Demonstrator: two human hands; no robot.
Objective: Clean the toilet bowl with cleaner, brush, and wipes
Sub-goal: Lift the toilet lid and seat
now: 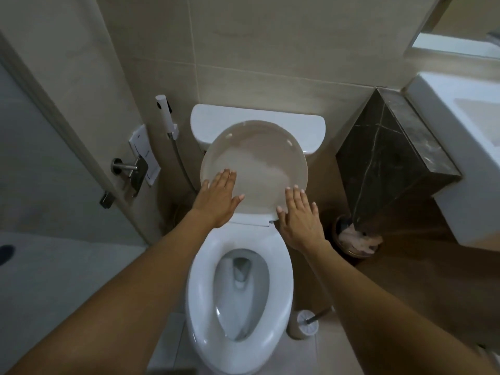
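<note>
Small bathroom, beige tiled walls [257, 36] and pale tiled floor, viewed from above. White ceramic toilet [240, 334] centred against the back wall, white cistern [257, 117] behind it. White oval seat ring is down on the bowl; water visible in the bowl [240, 269]. Round beige plastic toilet lid [259, 158] is raised, tilted back toward the cistern.

Left hand [216, 198]: fingers straight and close together, palm flat against the lower left of the lid's inner face, thumb spread to the side. Right hand [297, 215]: fingers straight and slightly spread, at the lid's lower right edge; whether it touches cannot be determined. Neither hand holds anything.

White toilet brush in a beige cylindrical holder [305, 324] stands on the floor just right of the bowl. Round waste bin [357, 239] with crumpled paper sits right of the toilet, below a dark marble ledge [392, 158]. White washbasin [465, 136] at far right. White bidet sprayer [166, 115] hangs on the wall left of the cistern. Glass door with metal handle [127, 169] at left.
</note>
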